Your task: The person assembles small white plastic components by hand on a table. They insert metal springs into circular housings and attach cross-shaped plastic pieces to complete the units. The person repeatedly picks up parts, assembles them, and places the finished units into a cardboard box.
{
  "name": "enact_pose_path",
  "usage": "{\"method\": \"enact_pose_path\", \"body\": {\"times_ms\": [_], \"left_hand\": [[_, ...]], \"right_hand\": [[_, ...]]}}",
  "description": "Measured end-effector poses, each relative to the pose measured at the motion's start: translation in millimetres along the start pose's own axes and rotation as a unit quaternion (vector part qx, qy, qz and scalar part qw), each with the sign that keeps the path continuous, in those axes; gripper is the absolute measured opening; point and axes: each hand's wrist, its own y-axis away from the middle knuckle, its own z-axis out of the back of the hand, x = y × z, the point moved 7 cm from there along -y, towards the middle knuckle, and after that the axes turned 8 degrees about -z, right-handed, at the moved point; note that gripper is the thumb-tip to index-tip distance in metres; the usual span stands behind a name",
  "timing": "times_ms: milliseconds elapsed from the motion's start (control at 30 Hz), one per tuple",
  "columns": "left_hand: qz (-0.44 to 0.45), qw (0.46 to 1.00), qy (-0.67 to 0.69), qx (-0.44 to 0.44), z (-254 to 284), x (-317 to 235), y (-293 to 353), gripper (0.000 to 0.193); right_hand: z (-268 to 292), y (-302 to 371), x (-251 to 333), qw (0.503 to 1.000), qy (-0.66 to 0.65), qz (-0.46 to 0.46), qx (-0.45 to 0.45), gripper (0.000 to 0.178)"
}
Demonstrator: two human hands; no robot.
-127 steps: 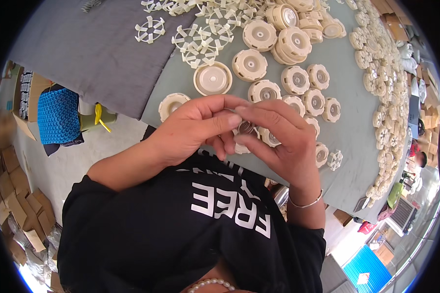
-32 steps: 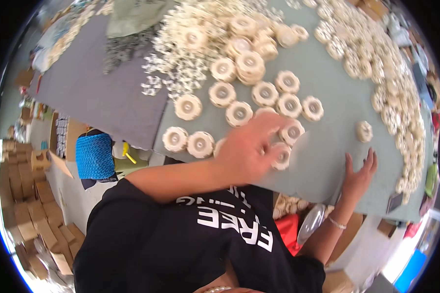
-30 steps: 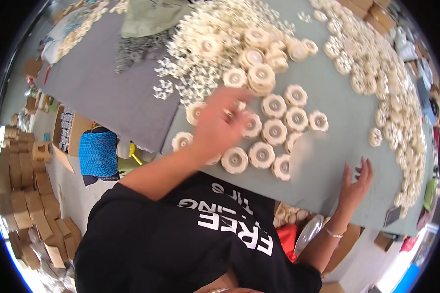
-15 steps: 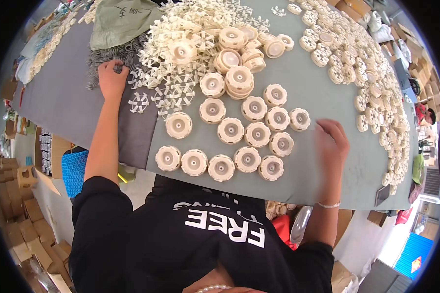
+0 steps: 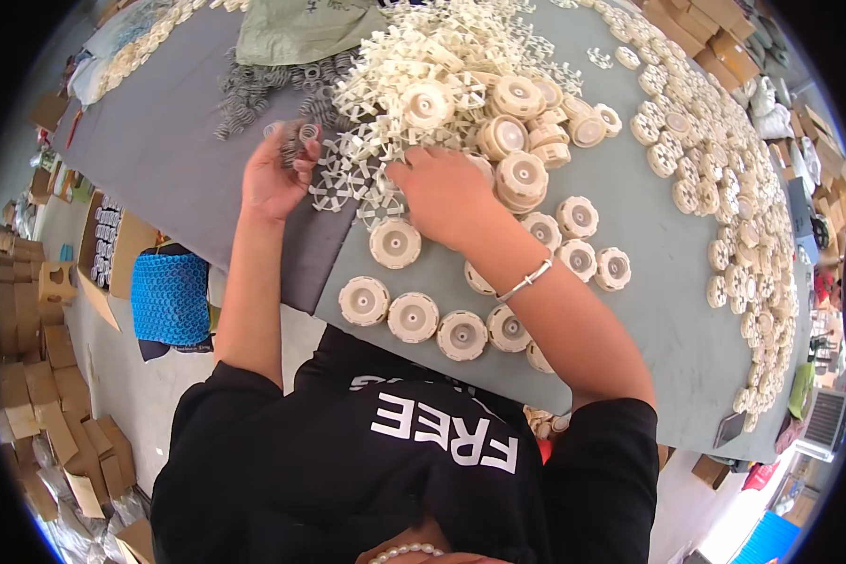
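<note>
Several coil springs (image 5: 301,141) are held in the left hand (image 5: 277,183), with its fingers loosely curled around them; it is placed over a grey cloth (image 5: 160,141), on the near side of a spring heap (image 5: 249,91). A green bag (image 5: 296,36) is laid at the heap's far side. The right hand (image 5: 442,193) is stretched leftward across the counter (image 5: 649,348), its fingers bent down at the near edge of a pile of pale clips (image 5: 334,181) (whether one is gripped cannot be told). Cream round housings (image 5: 413,317) are set in a row along the near edge, partly covered by the right forearm (image 5: 573,324); others are stacked beyond the right hand. Far to the right, many cream parts (image 5: 728,240) are spread in a long band.
</note>
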Motion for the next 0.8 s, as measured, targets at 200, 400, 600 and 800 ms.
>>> {"method": "enact_pose_path", "body": {"times_ms": [200, 400, 600, 800], "left_hand": [[-0.026, 0.996, -0.081, 0.009, 14.6, -5.5, -11.9, 0.036], [-0.123, 0.978, -0.167, 0.024, -8.2, -23.2, 26.1, 0.029], [0.096, 0.940, -0.168, 0.281, -105.2, 71.5, 147.4, 0.034], [0.280, 0.744, -0.429, 0.428, -140.0, 218.4, 262.8, 0.068]], "right_hand": [[-0.1, -15.9, -10.9, 0.999, -0.034, -0.001, 0.032, 0.029], [90.5, 103.5, -85.1, 0.878, -0.441, -0.177, -0.061, 0.017], [68.2, 352.1, -169.4, 0.725, -0.503, -0.447, -0.147, 0.030], [73.4, 382.0, -138.9, 0.843, -0.120, -0.504, -0.145, 0.056]]}}
